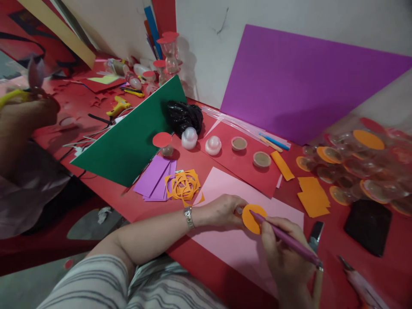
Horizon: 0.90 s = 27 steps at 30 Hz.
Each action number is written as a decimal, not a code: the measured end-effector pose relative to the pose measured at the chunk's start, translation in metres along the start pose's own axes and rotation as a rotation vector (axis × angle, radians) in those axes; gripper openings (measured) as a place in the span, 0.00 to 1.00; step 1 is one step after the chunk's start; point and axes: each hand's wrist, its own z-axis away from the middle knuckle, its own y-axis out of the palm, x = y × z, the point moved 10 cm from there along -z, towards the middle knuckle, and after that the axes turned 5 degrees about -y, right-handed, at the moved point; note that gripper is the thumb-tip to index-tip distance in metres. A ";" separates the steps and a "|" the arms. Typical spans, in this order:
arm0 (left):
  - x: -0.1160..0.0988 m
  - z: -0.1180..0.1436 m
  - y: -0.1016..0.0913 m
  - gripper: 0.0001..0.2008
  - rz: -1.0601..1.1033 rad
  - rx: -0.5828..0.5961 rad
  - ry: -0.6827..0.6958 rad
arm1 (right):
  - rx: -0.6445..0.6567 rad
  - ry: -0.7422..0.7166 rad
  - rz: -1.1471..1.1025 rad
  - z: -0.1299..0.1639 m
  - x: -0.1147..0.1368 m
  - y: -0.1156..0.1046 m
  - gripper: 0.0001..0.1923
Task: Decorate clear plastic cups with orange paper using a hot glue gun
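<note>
My left hand (228, 211) is closed around a small object, mostly hidden, with an orange paper disc (249, 223) on its near side. A bit of clear plastic shows by the fingers. In my right hand (285, 249) is a purple pen-shaped tool (289, 241), its tip touching the disc. Both hands are above a pink sheet (222, 240). Left of them lie orange paper offcuts (185, 185) with cut-out circles and a stack of purple paper pieces (156, 177). Orange paper squares (313, 197) lie to the right.
At left, a co-worker's hand (28, 111) holds yellow-handled scissors (35, 79). A green board (135, 133) leans across the table near a black plastic bag (185, 118). Small filled cups (262, 159) stand ahead. Clear hourglass shapes (347, 171) are piled at right, beside a black pouch (368, 227).
</note>
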 end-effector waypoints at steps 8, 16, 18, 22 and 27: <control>-0.002 0.001 -0.001 0.11 0.033 -0.007 0.017 | 0.049 -0.076 -0.024 0.002 0.007 0.003 0.04; 0.002 0.001 0.000 0.11 0.030 -0.006 0.018 | 0.015 -0.045 -0.006 0.000 0.005 -0.001 0.04; 0.003 0.001 0.000 0.12 0.045 -0.009 0.008 | 0.040 -0.033 -0.041 0.001 0.006 0.001 0.05; 0.000 0.001 -0.001 0.11 0.024 -0.025 0.027 | 0.045 0.022 -0.148 0.007 0.003 0.001 0.04; -0.003 0.003 -0.004 0.10 -0.014 -0.017 0.047 | -0.138 0.216 -0.133 0.017 -0.022 -0.019 0.05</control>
